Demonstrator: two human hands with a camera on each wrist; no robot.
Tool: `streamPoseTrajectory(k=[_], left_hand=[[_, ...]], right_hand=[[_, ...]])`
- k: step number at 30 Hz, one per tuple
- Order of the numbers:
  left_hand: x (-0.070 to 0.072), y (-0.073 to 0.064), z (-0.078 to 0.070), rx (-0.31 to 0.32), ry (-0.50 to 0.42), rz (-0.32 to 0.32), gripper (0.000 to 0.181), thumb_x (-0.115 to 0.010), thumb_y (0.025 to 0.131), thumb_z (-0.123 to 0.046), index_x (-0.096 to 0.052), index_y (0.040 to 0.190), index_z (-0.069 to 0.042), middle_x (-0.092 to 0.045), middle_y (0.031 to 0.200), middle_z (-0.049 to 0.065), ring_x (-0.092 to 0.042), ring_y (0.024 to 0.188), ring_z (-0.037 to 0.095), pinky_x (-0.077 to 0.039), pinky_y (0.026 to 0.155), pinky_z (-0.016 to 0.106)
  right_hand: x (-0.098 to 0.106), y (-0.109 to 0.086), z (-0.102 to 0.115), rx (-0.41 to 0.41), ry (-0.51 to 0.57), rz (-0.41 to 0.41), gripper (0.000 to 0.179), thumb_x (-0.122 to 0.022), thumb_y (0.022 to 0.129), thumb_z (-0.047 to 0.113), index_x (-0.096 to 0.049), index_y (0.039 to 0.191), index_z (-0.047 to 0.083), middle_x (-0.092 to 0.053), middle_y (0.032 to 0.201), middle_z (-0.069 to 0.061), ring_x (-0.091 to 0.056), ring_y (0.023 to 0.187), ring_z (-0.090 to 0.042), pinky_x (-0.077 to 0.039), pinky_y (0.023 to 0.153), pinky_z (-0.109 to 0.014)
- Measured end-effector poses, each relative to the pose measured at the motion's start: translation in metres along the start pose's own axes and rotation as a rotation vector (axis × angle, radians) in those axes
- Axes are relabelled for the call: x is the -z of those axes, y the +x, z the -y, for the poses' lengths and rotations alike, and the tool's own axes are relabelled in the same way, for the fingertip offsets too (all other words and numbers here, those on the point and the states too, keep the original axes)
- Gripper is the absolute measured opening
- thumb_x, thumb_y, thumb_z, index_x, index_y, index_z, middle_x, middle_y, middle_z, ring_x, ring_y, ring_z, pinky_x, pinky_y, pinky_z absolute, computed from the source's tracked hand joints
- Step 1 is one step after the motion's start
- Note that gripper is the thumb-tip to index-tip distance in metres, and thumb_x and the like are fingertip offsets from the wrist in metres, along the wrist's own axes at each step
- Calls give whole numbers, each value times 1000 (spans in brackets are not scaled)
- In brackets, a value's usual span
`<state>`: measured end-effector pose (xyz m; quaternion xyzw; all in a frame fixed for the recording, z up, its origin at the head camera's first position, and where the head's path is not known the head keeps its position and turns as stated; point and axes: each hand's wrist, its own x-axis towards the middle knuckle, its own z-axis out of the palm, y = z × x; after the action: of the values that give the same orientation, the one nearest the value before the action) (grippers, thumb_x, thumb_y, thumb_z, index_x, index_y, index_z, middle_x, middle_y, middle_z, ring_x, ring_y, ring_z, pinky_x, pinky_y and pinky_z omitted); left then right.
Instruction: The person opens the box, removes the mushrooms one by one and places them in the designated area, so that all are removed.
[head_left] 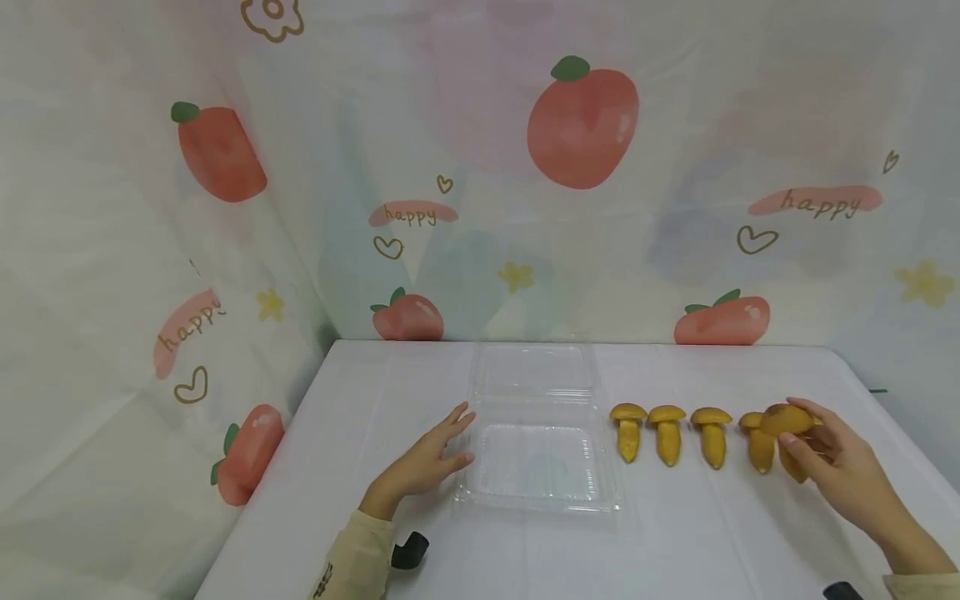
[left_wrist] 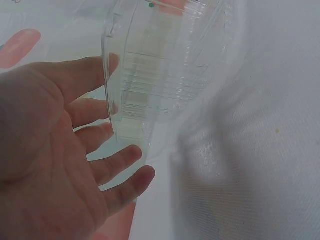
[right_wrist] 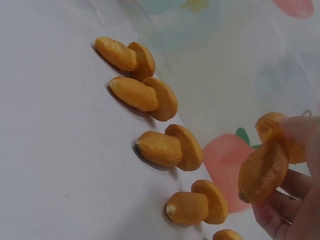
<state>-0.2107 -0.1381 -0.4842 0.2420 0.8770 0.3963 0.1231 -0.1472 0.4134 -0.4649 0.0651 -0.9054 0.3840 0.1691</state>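
My right hand (head_left: 843,467) pinches a yellow-brown mushroom (head_left: 786,419) by thumb and fingers, raised above the right end of a row. In the right wrist view the held mushroom (right_wrist: 264,170) hangs with its stem downward. Several like mushrooms lie in that row, caps toward the back; one mushroom (head_left: 628,433) is at its left end. A clear plastic box (head_left: 536,507) lies with its lid (head_left: 534,367) folded back. Beside its left edge is my left hand (head_left: 423,461), fingers spread. In the left wrist view some fingertips (left_wrist: 114,62) meet or overlap the plastic edge; contact is uncertain.
A white-covered table (head_left: 675,542) carries everything. Behind it and at left hangs a printed cloth (head_left: 465,125) with red fruit. Dark objects show beside both wrists, one black piece (head_left: 410,552) by the left sleeve.
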Motion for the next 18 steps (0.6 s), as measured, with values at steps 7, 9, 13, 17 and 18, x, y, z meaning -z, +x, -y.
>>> streamPoseTrajectory(k=[7,9,13,17,18], left_hand=[[1,-1,-1,-16,-3,13,66,-62,101,-22,-32,158,-4,-14,171,14,-17,157,37,-24,123,62],[1,-1,-1,-14,-7,13,66,-61,101,-21,-32,158,-4,-14,171,13,-17,157,37,-24,123,62],[1,-1,-1,-12,-16,11,66,-61,101,-20,-32,158,-4,-14,171,13,-17,157,37,-23,123,62],[1,-2,-1,-14,-9,9,66,-62,101,-22,-32,158,-5,-14,171,13,-17,157,37,-24,123,61],[1,-2,-1,-15,-8,9,66,-62,101,-23,-32,158,-5,-14,171,13,-17,157,37,-24,123,61]], right_hand=[[4,0,-5,-30,-41,10,55,-61,100,8,-38,148,-5,-43,98,47,-51,82,22,-48,59,-7],[6,0,-8,-25,-43,8,55,-61,100,7,-38,148,-6,-44,97,47,-51,81,22,-47,59,-6],[9,0,-15,-32,-71,4,55,-62,99,6,-38,146,-9,-61,94,31,-50,80,24,-45,59,-4],[14,1,-18,-69,-132,2,55,-61,100,10,-37,144,-12,-70,101,-26,-44,77,25,-43,57,-4],[15,2,-18,-79,-139,3,55,-61,101,11,-37,145,-12,-69,105,-24,-43,77,26,-42,57,-4]])
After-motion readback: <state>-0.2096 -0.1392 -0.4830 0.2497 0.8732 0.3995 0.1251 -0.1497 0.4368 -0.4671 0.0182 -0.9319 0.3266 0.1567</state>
